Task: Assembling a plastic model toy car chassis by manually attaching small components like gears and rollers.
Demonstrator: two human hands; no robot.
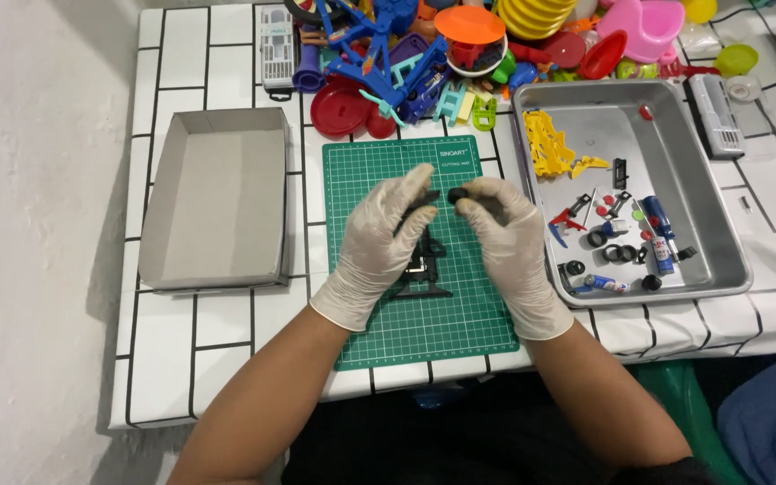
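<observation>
Both my hands wear pale latex gloves and meet over a green cutting mat (379, 323). My left hand (379, 242) grips a black plastic toy frame (424, 265), which stands on the mat and reaches down below my fingers. My right hand (507, 238) pinches a small black wheel-like part (460, 193) at the frame's upper end, right against my left fingertips. Much of the frame is hidden behind my left palm.
A metal tray (711, 216) at the right holds yellow pieces, small black wheels, red bits and a blue screwdriver. An open grey cardboard box (217, 198) lies at the left. A heap of colourful plastic toys (460, 45) fills the table's far edge.
</observation>
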